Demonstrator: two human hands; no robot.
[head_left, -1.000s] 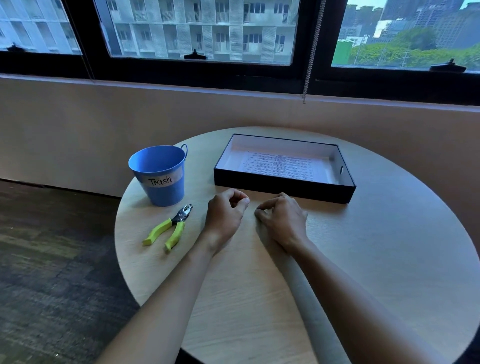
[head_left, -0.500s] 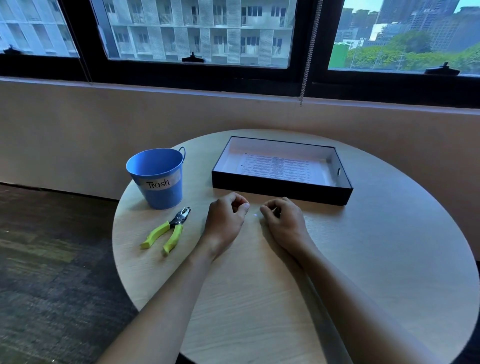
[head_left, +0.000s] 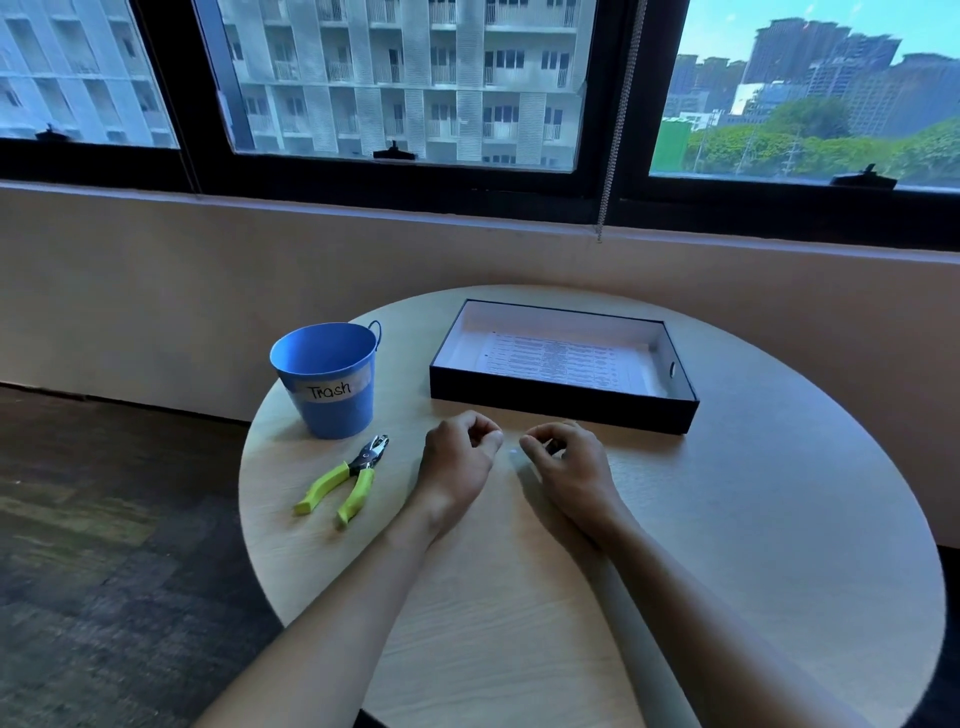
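My left hand (head_left: 457, 467) and my right hand (head_left: 569, 470) rest side by side on the round wooden table (head_left: 753, 545), just in front of the black tray. Both have loosely curled fingers and hold nothing that I can see. A small pale speck (head_left: 513, 453) lies on the table between them. The black tray (head_left: 561, 410) has a white inside and a printed sheet (head_left: 556, 358) lying flat in it. Left of my hands lies a hole punch (head_left: 345, 480) with lime-green handles, and behind it stands a blue bucket (head_left: 327, 384) labelled "Trash".
The table stands against a low beige wall (head_left: 156, 291) under black-framed windows. A blind cord (head_left: 610, 156) hangs down behind the tray. Dark carpet (head_left: 104, 545) lies to the left of the table.
My hands have drawn slightly apart, showing the pale speck between them. The view has shifted a little, with the table sitting lower in frame.
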